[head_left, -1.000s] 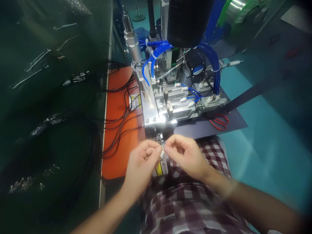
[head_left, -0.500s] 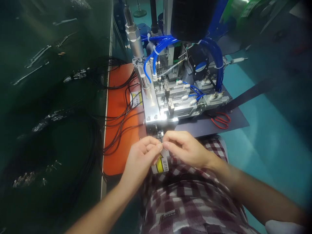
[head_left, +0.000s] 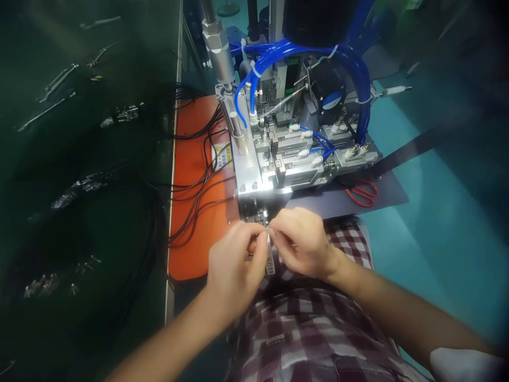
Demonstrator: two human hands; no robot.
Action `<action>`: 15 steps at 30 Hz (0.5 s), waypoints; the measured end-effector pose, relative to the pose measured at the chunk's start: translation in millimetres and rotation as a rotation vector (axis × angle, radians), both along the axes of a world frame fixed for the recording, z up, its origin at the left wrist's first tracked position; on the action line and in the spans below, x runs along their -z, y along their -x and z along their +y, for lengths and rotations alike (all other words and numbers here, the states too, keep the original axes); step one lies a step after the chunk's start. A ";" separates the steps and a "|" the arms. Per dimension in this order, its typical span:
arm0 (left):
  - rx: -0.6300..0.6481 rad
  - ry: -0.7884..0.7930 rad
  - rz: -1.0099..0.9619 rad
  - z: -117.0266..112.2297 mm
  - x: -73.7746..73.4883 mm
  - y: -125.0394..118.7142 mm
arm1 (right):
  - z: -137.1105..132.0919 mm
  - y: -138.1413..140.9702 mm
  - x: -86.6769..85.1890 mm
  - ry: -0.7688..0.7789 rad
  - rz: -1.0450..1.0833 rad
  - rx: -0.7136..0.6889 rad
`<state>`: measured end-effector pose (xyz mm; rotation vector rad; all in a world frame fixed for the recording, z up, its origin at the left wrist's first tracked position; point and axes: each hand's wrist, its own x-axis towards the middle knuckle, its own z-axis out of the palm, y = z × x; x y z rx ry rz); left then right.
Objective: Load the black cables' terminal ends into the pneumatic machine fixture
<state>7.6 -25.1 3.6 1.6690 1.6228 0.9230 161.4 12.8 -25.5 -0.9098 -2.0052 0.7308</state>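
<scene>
My left hand (head_left: pixel 238 260) and my right hand (head_left: pixel 302 241) meet fingertip to fingertip just in front of the machine (head_left: pixel 274 164). Each is closed in a pinch of thumb and forefinger. Whatever lies between the fingertips is too small and too covered to name. Right beyond the fingers is a small metal fixture (head_left: pixel 256 216) at the machine's front. Below the fingertips a label with printed characters (head_left: pixel 271 265) shows in part, the left hand covering the rest.
Black cables (head_left: pixel 199 212) cross the orange plate (head_left: pixel 191 260) on the left. Several small metal parts (head_left: pixel 89 183) lie on the dark green table. Red-handled scissors (head_left: pixel 361 192) rest on the dark base plate at right. Blue air tubes (head_left: pixel 294 50) arch over the machine.
Both hands stay together at the machine's front, and their grip has shifted slightly, with the left thumb more upright. More of the fixture shows, and less of the label. The view has moved a little.
</scene>
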 end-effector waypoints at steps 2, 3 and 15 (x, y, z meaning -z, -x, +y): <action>-0.026 -0.021 -0.021 0.4 0.3 0.1 | -4.3 5.1 -0.6 0.267 0.168 0.021; -0.040 0.070 -0.108 2.8 -0.7 0.9 | -6.5 7.1 -0.9 0.389 0.237 0.028; 0.075 0.129 -0.073 24.9 6.6 12.9 | 10.9 5.2 6.3 0.720 0.346 0.054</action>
